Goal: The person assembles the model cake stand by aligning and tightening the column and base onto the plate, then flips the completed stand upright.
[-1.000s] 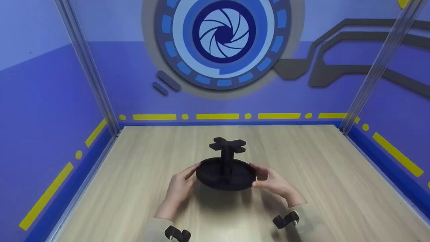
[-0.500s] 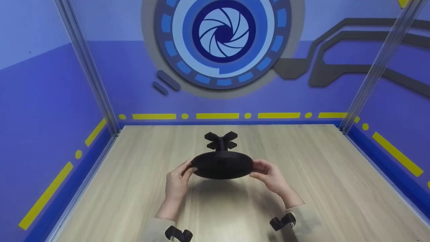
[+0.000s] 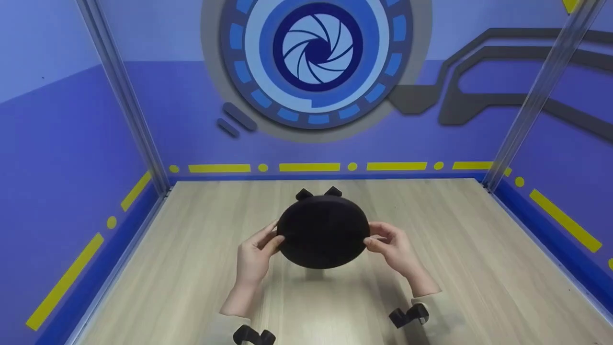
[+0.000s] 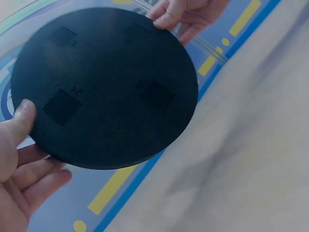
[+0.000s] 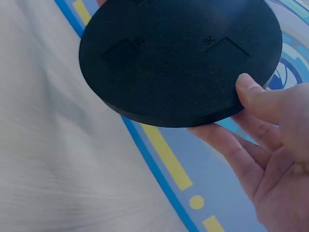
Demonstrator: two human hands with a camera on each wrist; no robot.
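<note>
A round black disc-shaped stand is held up off the table between both hands, tilted so its flat underside faces the head camera. Two tips of its cross-shaped top poke out above the far rim; the post is hidden behind the disc. My left hand pinches the left rim, thumb on the underside. At the right rim my right hand pinches it the same way. Square recesses with small marks show on the underside in the left wrist view. The right wrist view shows the thumb pressing near the disc's edge.
A wood-grain tabletop lies below the stand. Blue printed panels with yellow dashes enclose it at the back and sides. Metal posts stand at the back corners. Black clips are at both sleeves.
The stand has tipped away from me: its dished upper side and cross top faced up before, and now the flat underside faces the head camera. Both hands keep hold of the rim.
</note>
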